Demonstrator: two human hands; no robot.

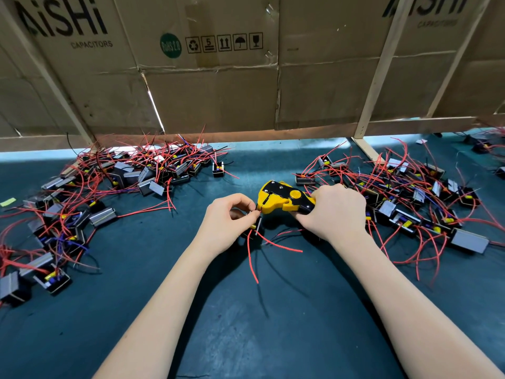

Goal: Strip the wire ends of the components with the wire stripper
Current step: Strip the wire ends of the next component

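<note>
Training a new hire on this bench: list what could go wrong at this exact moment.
1. The left hand pinches the red wire right at the wire stripper nose, so fingertips could get nipped.
2. The component hangs under that hand; a hard pull by the right hand might strain its leads.
3. Loose red leads trail on the mat and could snag.

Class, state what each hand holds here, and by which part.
Right hand grips the wire stripper by its handles. Left hand pinches a red wire near its end, at the stripper's head.
</note>
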